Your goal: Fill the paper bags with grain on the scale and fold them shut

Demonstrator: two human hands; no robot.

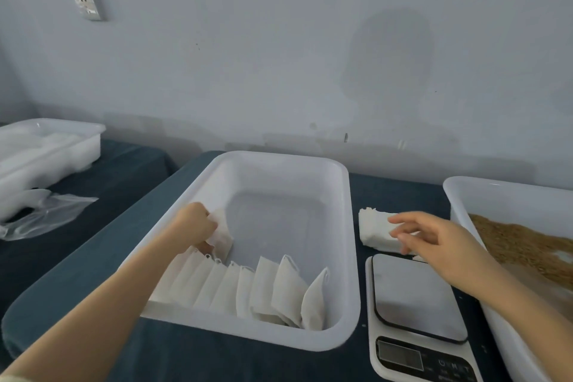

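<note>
Nearest me on the worktop (pixel 102 260), dark blue cloth:

1. Scale (pixel 415 298), platform bare, display unlit as far as I can read it.
2. White tub (pixel 354 257), left of the scale. Holds a row of finished bags (pixel 248 288) leaning against one another along the near wall.
3. Left hand (pixel 195 223), inside the tub at the far end of that row, fingers curled round one folded bag (pixel 221 234). By my judgement it is being set down as the next in line.
4. Right hand (pixel 434 239), fingers loosely spread and holding nothing, over the stack of empty bags (pixel 373 229) just beyond the scale. Whether the tips touch the paper I cannot tell.
5. Grain tray (pixel 455 195), right edge, with brown grain (pixel 521 245) heaped in it.
6. Second tub (pixel 62 139) and clear plastic wrap (pixel 46 214), far left, well apart.
7. Wall socket (pixel 88 5), beyond.

Risks noted:
- the held bag may spring open if its fold is loose when released, spilling grain into the tub;
- set down carelessly, it could knock the leaning row over;
- a spread-fingered reach may lift several empty bags together, or push the stack off towards the scale.
</note>
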